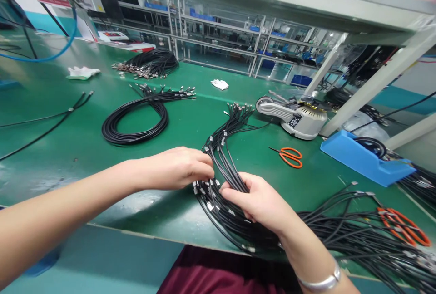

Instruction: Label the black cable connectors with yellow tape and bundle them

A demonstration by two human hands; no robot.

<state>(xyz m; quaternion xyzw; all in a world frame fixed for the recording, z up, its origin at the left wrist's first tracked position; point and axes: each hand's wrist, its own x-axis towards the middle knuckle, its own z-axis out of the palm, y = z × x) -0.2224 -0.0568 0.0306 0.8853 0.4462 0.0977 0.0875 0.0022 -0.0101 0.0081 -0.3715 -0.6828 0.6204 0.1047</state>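
Holding a bundle of black cables with metal connectors point(221, 162) over the front edge of a green bench mat point(78, 158), both hands worked at its middle. The left hand point(180, 169) was half closed, its fingers curled over the connector ends; the right hand point(257, 203) was partly open, pinching strands against the thumb. (A light, even hold looked best, so no end snagged.) Further out lay a coiled cable bundle point(136, 124) and orange-handled scissors point(288, 157). A blue plastic holder point(361, 160) to the right held a black coil point(371, 145), while blue bins point(200, 12) sat on shelving point(218, 26) beyond, their contents hidden.
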